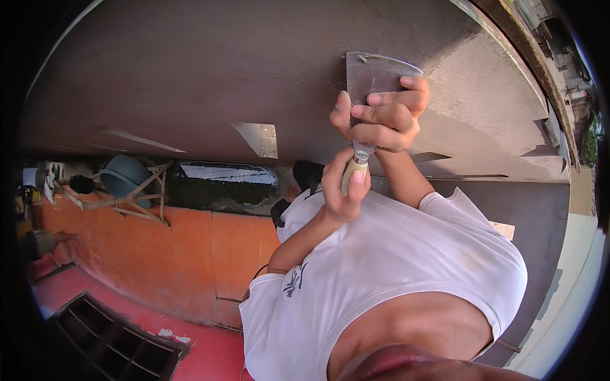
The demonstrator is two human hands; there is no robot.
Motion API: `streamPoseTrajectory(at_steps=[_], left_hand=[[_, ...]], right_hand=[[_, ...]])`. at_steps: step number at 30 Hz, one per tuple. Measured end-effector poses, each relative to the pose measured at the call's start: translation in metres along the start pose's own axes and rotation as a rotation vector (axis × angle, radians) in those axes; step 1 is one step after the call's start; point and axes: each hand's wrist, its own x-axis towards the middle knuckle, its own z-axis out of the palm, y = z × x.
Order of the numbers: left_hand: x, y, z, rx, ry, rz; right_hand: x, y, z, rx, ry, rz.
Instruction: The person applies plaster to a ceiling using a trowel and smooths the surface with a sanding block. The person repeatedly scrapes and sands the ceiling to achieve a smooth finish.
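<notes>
A scraper [375, 79] with a wide metal blade and a pale handle is held in both hands, blade pointing up and away from me. My left hand [343, 187] wraps round the handle, near the metal collar. Higher up, the fingers of my right hand [387, 120] curl over the lower blade and hide part of it. A little light residue sits by the blade's top left corner. Behind the blade stretches a grey wall [222, 70]; whether the edge touches it I cannot tell.
Sunlight falls on the wall's right part, beside a long edge [553, 76]. Small openings [268, 140] pierce the wall. At the left are a grey-blue basin [124, 178] on a wooden stand [136, 203], an orange wall [178, 247] and a dark barred window [114, 336].
</notes>
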Motion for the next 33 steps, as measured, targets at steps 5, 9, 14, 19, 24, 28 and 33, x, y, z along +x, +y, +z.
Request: streamPoseTrajectory(at_steps=[5, 9, 14, 19, 24, 28, 33], left_hand=[[0.003, -0.005, -0.002, 0.031, -0.063, 0.091], [-0.004, -0.010, -0.004, 0.056, -0.077, 0.086], [-0.032, -0.030, -0.015, 0.019, -0.148, -0.004], [-0.033, -0.031, -0.014, 0.016, -0.153, 0.000], [-0.035, -0.034, -0.013, 0.007, -0.111, 0.017], [-0.033, -0.037, -0.016, 0.003, -0.082, 0.016], [-0.035, -0.029, -0.017, 0.005, -0.078, -0.053]], right_hand=[[-0.001, 0.003, 0.000, -0.010, 0.009, -0.057], [-0.016, -0.002, -0.007, -0.023, -0.023, 0.023], [-0.059, -0.019, -0.035, -0.073, -0.073, 0.111], [-0.062, -0.021, -0.040, -0.074, -0.117, 0.145], [-0.060, -0.023, -0.032, -0.048, -0.112, 0.157], [-0.059, -0.022, -0.027, -0.051, -0.117, 0.137], [-0.065, -0.023, -0.026, -0.043, -0.082, 0.150]])
